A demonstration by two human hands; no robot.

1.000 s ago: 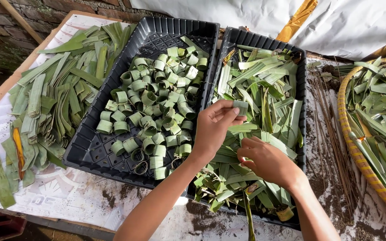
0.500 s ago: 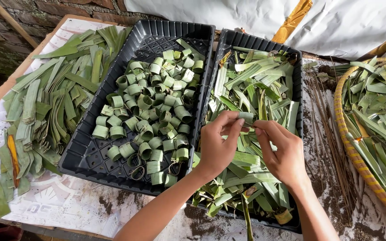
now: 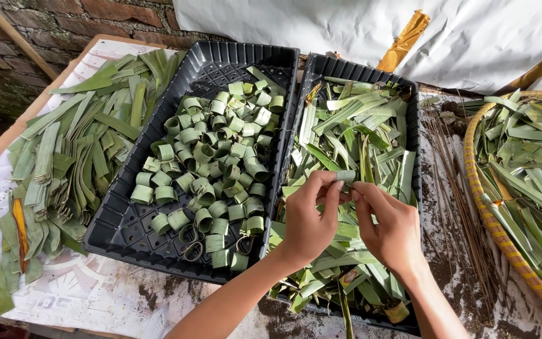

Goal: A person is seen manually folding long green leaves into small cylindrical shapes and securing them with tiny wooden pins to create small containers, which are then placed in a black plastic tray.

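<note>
My left hand (image 3: 308, 220) and my right hand (image 3: 389, 226) meet over the right black tray (image 3: 312, 75), which is full of loose green leaf strips (image 3: 352, 125). Between the fingertips of both hands sits one short folded leaf strip (image 3: 346, 177). Just to the left, the other black tray (image 3: 120, 232) holds several small rolled leaf rings (image 3: 211, 166).
A heap of long flat leaf strips (image 3: 70, 163) lies on the white sheet at the left. A round woven basket (image 3: 481, 207) with more leaves stands at the right. Thin brown sticks (image 3: 456, 188) lie between tray and basket. A brick wall runs behind.
My right hand has risen from the leaf pile to meet the left hand, and both now pinch the same short strip. The view has shifted slightly.
</note>
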